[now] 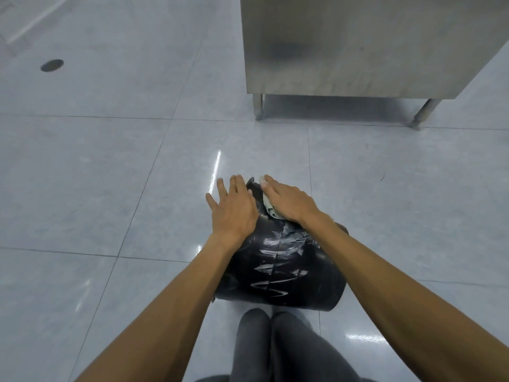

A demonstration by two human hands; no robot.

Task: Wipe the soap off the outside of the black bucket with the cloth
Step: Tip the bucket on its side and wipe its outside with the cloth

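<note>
The black bucket (281,271) lies on its side on the tiled floor, just beyond my knees, with white soap streaks across its upper wall. My left hand (234,208) rests flat on the bucket's far left side, fingers spread. My right hand (286,199) presses a pale cloth (271,209) against the bucket's far end; only a crumpled edge of the cloth shows under the palm.
A stainless steel cabinet (358,45) on short legs stands beyond the bucket to the right. A round floor drain (51,65) sits far left. My knees (275,340) in grey trousers are right behind the bucket. Glossy grey floor tiles surround everything.
</note>
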